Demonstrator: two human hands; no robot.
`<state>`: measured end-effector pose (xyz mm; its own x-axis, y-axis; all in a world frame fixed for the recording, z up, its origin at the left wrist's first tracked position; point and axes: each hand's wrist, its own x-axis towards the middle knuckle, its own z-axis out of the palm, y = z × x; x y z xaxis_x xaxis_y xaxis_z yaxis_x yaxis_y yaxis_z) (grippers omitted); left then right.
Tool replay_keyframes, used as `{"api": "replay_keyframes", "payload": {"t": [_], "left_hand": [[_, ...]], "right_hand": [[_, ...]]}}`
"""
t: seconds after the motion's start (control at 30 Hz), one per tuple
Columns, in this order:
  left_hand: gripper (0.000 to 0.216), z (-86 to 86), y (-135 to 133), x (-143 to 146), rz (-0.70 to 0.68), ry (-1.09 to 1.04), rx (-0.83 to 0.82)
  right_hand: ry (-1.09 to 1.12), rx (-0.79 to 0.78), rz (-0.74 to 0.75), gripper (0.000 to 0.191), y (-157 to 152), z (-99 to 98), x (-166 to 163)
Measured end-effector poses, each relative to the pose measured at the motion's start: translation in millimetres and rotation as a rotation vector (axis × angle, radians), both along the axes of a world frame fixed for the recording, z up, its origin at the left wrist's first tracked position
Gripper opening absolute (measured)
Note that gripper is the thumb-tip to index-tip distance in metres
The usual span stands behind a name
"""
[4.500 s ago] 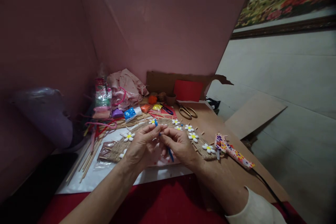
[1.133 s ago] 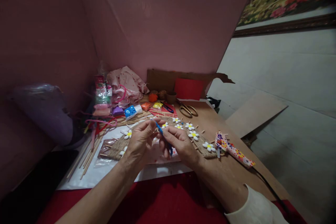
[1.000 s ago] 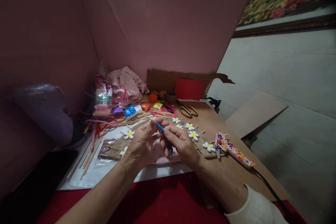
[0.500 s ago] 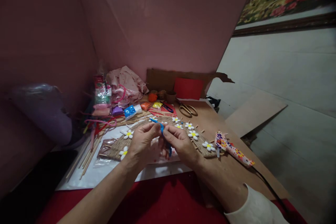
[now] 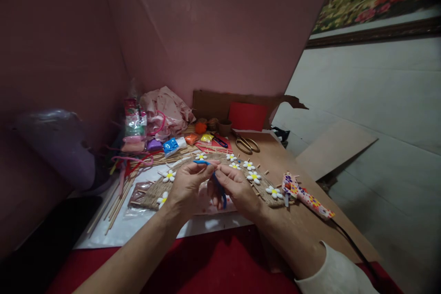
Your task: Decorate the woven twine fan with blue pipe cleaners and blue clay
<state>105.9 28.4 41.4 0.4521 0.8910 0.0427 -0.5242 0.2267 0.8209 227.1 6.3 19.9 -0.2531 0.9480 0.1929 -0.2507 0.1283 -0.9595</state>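
Head view: the left hand (image 5: 188, 183) and right hand (image 5: 236, 189), fingertips pinched together, hold one blue strip (image 5: 204, 162) between them, above one twine-wrapped arch (image 5: 155, 194) bearing eight visible white flowers (image 5: 254, 177). Farther right lies one pair of scissors (image 5: 243, 140).

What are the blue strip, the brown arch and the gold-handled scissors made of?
Blue strip: perhaps matte clay or fuzzy wire; it bends, too blurry to settle.
Brown arch: covered in dull twine, probably jute; thin strands run side by side.
Scissors: likely metal; the handles gleam.
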Motion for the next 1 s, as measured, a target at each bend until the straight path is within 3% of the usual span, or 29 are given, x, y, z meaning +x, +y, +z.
{"api": "replay_keyframes", "payload": {"t": [0.4,0.53,1.0], "left_hand": [[0.032,-4.1,3.6,-0.5,0.088,-0.031,-0.116],[0.024,-4.5,5.0,-0.8,0.166,-0.008,-0.058],[0.026,-11.2,9.4,-4.0,0.186,0.060,0.014]], "right_hand": [[0.021,-0.034,-0.036,0.028,1.2,-2.0,1.9],[0.010,-0.039,0.002,0.030,2.6,-4.6,2.7],[0.009,-0.031,-0.049,0.030,0.9,-0.7,2.7]]}}
